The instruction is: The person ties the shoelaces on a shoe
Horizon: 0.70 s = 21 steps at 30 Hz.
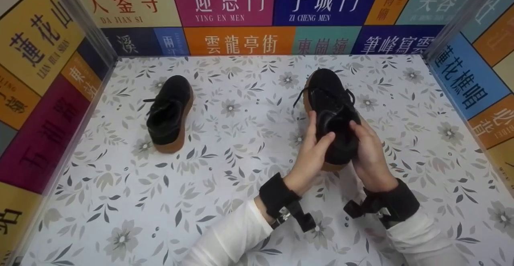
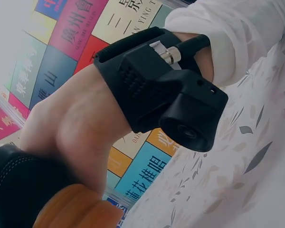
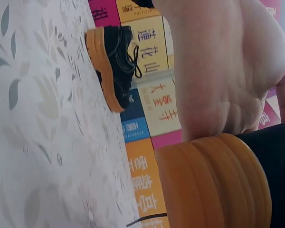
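A black lace-up shoe (image 1: 337, 137) with a tan sole stands right of the middle, its toe toward the back wall. My left hand (image 1: 311, 149) grips the left side of its heel part, the thumb up at the collar. From the other side my right hand (image 1: 371, 153) holds the same shoe, thumb over the collar edge. The palms hide parts of both sides. The left wrist view gives the black upper (image 2: 23, 190) and tan sole (image 2: 80, 209) close up. In the right wrist view the ridged sole (image 3: 213, 185) lies just below a palm.
A matching black shoe (image 1: 170, 113) stands at the left, its toe also toward the back. Both are on a white cover (image 1: 241, 185) with a grey leaf and flower print. Coloured panels with lettering (image 1: 233, 1) form walls at the back and sides.
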Motion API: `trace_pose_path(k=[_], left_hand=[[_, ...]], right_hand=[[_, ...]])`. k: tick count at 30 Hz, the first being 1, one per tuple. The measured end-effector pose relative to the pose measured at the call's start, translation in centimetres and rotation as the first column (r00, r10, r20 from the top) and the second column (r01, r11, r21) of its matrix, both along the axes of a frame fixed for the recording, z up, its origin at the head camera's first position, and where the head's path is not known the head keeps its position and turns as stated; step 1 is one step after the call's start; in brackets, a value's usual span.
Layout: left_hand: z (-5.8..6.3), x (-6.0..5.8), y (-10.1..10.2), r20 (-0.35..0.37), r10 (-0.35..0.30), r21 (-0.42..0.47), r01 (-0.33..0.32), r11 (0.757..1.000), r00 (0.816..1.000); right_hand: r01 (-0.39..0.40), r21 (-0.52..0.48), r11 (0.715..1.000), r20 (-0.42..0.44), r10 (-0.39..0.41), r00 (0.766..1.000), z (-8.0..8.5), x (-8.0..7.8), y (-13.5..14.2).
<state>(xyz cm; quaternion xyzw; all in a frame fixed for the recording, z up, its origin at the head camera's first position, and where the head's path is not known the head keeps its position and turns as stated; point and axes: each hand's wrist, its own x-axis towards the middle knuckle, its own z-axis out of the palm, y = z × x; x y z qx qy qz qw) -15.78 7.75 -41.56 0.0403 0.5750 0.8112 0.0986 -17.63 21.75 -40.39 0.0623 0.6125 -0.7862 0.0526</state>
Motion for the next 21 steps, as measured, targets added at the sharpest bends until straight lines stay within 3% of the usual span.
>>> trace_pose_path(k=[4,14,21], left_hand=[[0.2,0.7,-1.7,-0.004,0.017,-0.014,-0.017,1.000,1.000],[-0.2,2.0,-6.4,0.034,0.093,-0.065,-0.091,0.994,0.995],[-1.0,3.5,-8.6,-0.025,0.109,-0.133,-0.111,0.985,0.994]], right_hand=[[-0.052,0.019,0.998,-0.035,0.052,0.998,-0.2,0.2,-1.8],[-0.074,0.090,0.993,-0.091,0.082,0.992,-1.7,0.7,-6.5],[-0.144,0.159,0.977,-0.117,0.164,0.980,-2.5,1.6,-8.2]])
